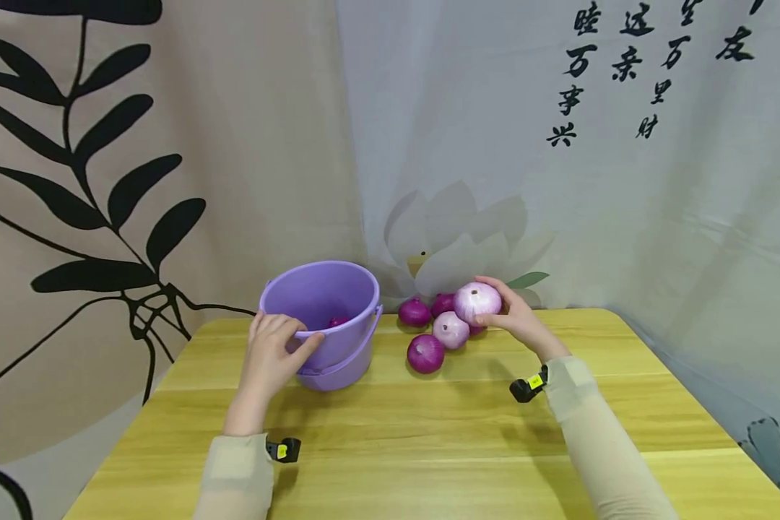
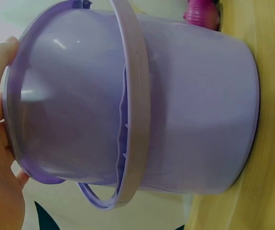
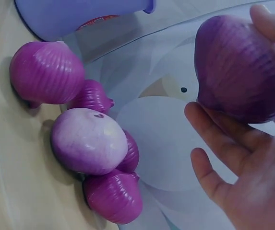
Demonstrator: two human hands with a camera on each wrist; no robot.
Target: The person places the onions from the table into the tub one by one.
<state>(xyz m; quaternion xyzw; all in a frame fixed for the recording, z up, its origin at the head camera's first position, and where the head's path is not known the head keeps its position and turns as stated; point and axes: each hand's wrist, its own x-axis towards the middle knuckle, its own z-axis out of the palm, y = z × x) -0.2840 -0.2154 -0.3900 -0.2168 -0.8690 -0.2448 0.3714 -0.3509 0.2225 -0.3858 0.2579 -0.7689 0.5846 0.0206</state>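
Note:
A lilac plastic bucket (image 1: 341,354) stands upright on the table, its handle (image 2: 138,105) hanging down the near side. My left hand (image 1: 273,352) grips its rim at the near left, with the thumb along the front. Inside the bucket a purple onion (image 1: 338,321) is partly visible. My right hand (image 1: 510,315) holds a large pale purple onion (image 1: 477,302) between thumb and fingers, raised above the other onions. Below it lie a pale onion (image 3: 89,141) and several darker ones, among them a dark purple onion (image 1: 425,354) nearest me.
The wooden table (image 1: 429,448) carries the bucket at left of centre and the onion group at its far middle. Right behind its far edge hangs a printed cloth (image 1: 286,144) with leaves, a lotus and black characters. Each wrist wears a small black camera (image 1: 528,388).

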